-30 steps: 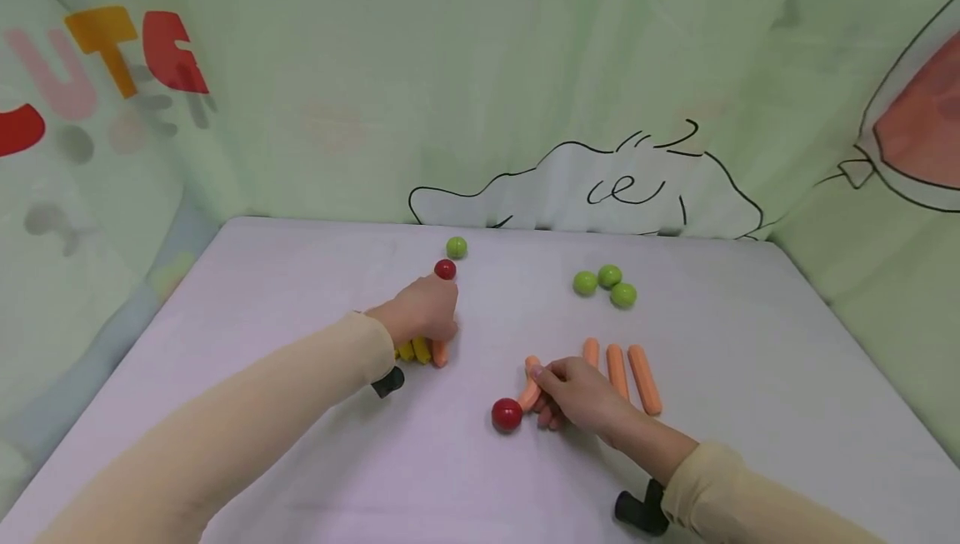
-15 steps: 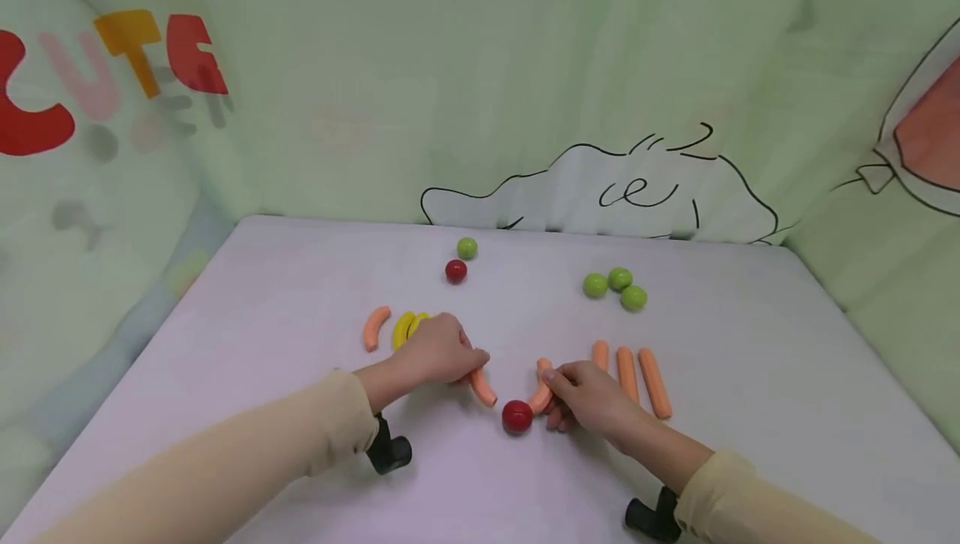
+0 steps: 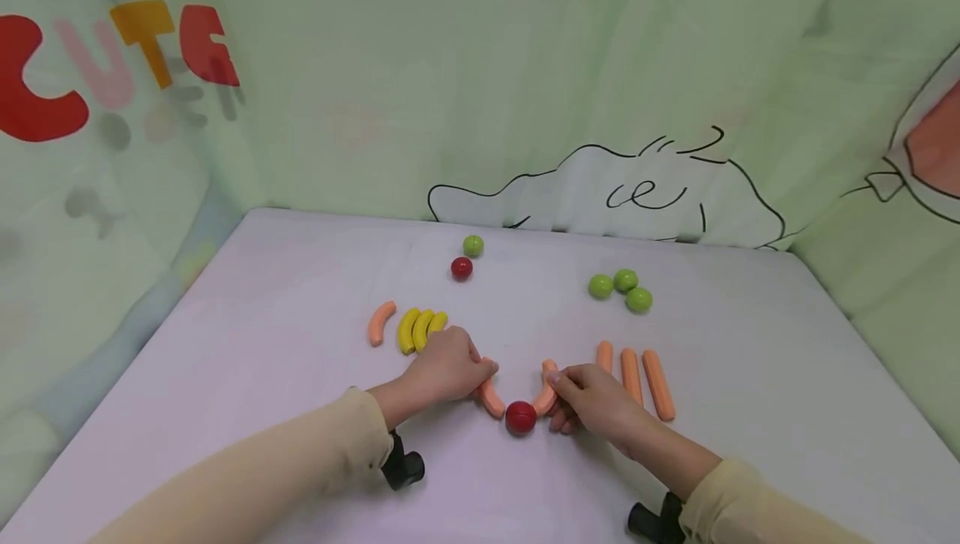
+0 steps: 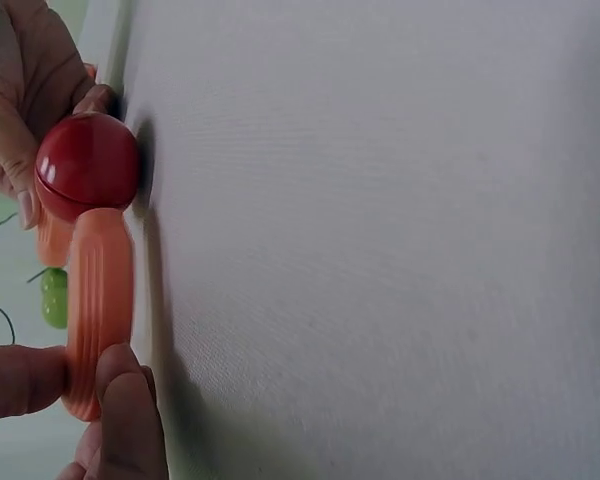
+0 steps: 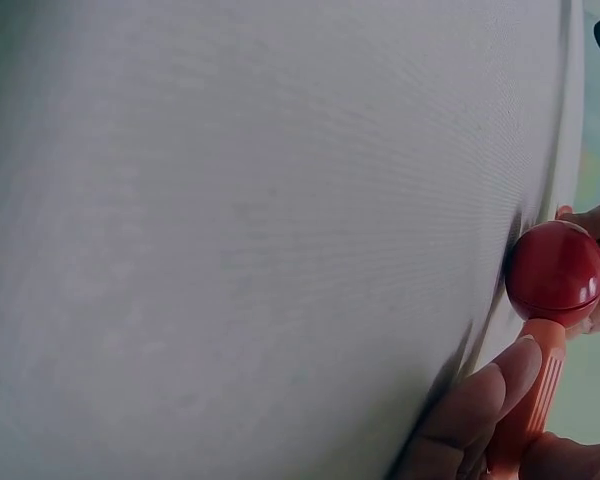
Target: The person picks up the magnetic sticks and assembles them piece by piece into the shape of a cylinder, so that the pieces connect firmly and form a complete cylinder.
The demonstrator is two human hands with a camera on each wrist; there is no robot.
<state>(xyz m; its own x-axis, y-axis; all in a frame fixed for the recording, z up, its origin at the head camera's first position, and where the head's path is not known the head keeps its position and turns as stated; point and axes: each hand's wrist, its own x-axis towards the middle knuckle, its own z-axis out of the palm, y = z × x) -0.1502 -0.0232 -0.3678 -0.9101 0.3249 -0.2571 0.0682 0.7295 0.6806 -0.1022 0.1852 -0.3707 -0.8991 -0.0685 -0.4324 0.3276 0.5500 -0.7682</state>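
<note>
A red ball [image 3: 521,417] rests on the table between my two hands. My left hand [image 3: 448,365] pinches a curved orange sausage-like piece [image 3: 491,401] between thumb and fingers, its lower end right at the ball's left side. On the other side, my right hand [image 3: 600,398] pinches a similar curved orange piece [image 3: 547,394], whose end meets the ball's right. Together the pieces and ball form a V shape. In the left wrist view, the ribbed orange piece [image 4: 102,300] reaches up to the red ball [image 4: 88,167]. The right wrist view has its orange piece [image 5: 530,400] against the ball [image 5: 556,272].
Several yellow banana-shaped pieces [image 3: 407,331] and a curved orange piece [image 3: 380,323] lie left of my left hand. Farther back sit a green ball [image 3: 472,246] and a red ball [image 3: 461,268]. Three green balls [image 3: 626,281] and three straight orange sticks [image 3: 658,386] lie right.
My left hand has come from the group beside the bananas with a curved orange piece, moving right and toward me to the red ball. The right hand keeps its hold.
</note>
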